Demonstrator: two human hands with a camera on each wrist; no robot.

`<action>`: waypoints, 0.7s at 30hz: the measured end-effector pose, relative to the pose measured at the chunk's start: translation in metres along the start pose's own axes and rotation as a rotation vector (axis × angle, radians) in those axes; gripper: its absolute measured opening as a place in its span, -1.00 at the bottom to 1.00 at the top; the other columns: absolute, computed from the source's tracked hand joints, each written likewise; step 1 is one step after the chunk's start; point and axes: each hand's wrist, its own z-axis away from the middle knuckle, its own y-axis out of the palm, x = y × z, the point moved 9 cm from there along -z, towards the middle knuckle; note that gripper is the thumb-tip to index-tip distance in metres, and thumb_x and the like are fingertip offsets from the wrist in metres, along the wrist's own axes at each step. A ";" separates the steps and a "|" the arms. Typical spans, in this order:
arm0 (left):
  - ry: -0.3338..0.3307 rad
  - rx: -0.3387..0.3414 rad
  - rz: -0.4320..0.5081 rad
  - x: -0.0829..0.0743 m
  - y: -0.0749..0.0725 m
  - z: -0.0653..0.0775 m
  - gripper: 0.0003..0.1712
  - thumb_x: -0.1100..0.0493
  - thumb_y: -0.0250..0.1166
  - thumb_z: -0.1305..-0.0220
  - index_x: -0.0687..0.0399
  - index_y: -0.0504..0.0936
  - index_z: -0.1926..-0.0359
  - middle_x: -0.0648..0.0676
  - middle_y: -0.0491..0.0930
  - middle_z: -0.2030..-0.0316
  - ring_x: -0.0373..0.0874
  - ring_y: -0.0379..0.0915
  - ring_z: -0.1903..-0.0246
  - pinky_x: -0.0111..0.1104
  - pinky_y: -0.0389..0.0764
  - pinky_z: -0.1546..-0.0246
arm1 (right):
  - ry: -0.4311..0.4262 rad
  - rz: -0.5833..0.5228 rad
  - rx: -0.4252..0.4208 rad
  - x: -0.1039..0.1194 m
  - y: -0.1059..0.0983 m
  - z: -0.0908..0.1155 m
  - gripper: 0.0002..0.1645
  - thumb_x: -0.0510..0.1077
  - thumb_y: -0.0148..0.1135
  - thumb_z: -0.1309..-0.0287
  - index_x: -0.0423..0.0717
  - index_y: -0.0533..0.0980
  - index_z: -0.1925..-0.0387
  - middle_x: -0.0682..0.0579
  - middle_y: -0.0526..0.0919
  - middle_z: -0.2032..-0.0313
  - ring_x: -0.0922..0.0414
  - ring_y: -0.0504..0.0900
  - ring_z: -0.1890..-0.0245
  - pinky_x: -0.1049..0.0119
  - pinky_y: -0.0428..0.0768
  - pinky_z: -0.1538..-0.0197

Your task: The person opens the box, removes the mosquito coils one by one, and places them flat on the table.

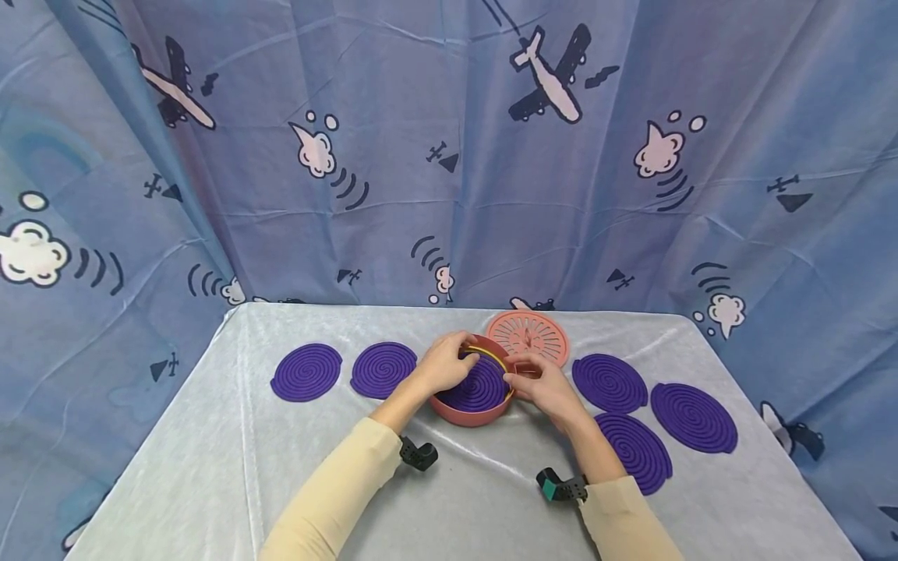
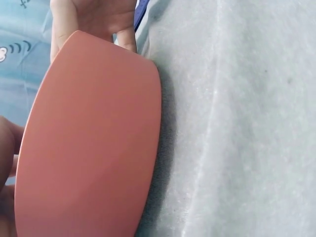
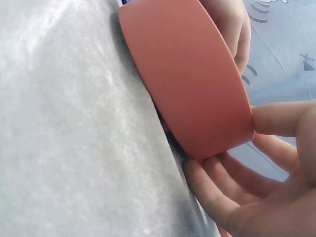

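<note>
A round coral mosquito coil holder [image 1: 468, 417] rests on the table between both hands. Inside it lies a purple spiral mosquito coil [image 1: 475, 386], with a thin yellow edge showing along the inner wall at the back and right. My left hand [image 1: 443, 365] grips the far left side of the holder, thumb over the rim and fingers outside. On the right side, my right hand [image 1: 546, 388] pinches the rim; the right wrist view shows its thumb at the rim and other fingers [image 3: 212, 190] against the outer wall. The holder's smooth side [image 2: 94, 133] fills much of the left wrist view.
Behind the holder lies a coral slotted lid [image 1: 531, 335]. Two purple coils [image 1: 306, 372] [image 1: 383, 369] lie to the left, and three more coils [image 1: 609, 382] [image 1: 693, 417] [image 1: 634, 452] to the right. A blue patterned curtain [image 1: 449, 156] hangs beyond the pale cloth-covered table [image 1: 281, 467].
</note>
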 end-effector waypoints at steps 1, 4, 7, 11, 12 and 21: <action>0.006 -0.001 0.000 0.000 0.000 0.001 -0.65 0.18 0.25 -0.41 0.21 0.60 -0.14 0.20 0.64 -0.06 0.07 0.53 -0.12 -0.08 0.49 -0.21 | -0.002 -0.001 0.001 0.000 0.000 0.000 -0.45 -0.19 0.32 -0.34 -0.28 0.45 -0.29 -0.36 0.46 -0.21 -0.05 0.60 -0.06 0.04 0.67 -0.07; 0.030 -0.004 0.002 -0.002 -0.001 0.002 -0.65 0.20 0.27 -0.38 0.20 0.60 -0.14 0.19 0.65 -0.06 0.07 0.53 -0.14 -0.09 0.48 -0.23 | -0.006 0.003 0.003 -0.001 0.001 0.000 -0.46 -0.19 0.32 -0.34 -0.28 0.46 -0.28 -0.35 0.47 -0.20 -0.03 0.60 -0.05 0.04 0.67 -0.06; 0.059 -0.015 0.027 -0.002 -0.003 0.002 -0.64 0.22 0.30 -0.35 0.21 0.61 -0.14 0.17 0.65 -0.07 0.06 0.53 -0.15 -0.11 0.46 -0.24 | -0.011 0.003 0.002 -0.001 0.000 -0.001 -0.46 -0.20 0.32 -0.33 -0.28 0.46 -0.28 -0.35 0.48 -0.19 -0.02 0.61 -0.04 0.05 0.68 -0.05; 0.086 -0.029 0.081 -0.003 -0.007 0.002 -0.62 0.27 0.35 -0.31 0.22 0.62 -0.14 0.17 0.65 -0.06 0.06 0.54 -0.13 -0.13 0.49 -0.22 | -0.016 -0.007 -0.001 -0.001 -0.001 -0.002 -0.47 -0.22 0.32 -0.32 -0.28 0.47 -0.27 -0.34 0.49 -0.17 -0.04 0.63 -0.03 0.08 0.68 -0.04; 0.090 -0.030 0.092 -0.003 -0.007 0.002 -0.61 0.27 0.36 -0.30 0.22 0.62 -0.14 0.17 0.65 -0.06 0.06 0.55 -0.12 -0.14 0.49 -0.22 | -0.018 -0.008 -0.001 -0.001 -0.001 -0.002 -0.47 -0.22 0.32 -0.32 -0.28 0.47 -0.27 -0.34 0.49 -0.17 -0.04 0.63 -0.03 0.09 0.68 -0.04; 0.100 0.002 0.082 -0.002 -0.008 0.003 -0.61 0.23 0.42 -0.24 0.19 0.66 -0.09 0.13 0.68 -0.04 0.04 0.54 -0.15 -0.14 0.46 -0.25 | -0.014 -0.007 0.002 -0.002 -0.001 -0.002 -0.47 -0.21 0.32 -0.33 -0.25 0.47 -0.28 -0.33 0.47 -0.19 -0.05 0.61 -0.05 0.07 0.67 -0.07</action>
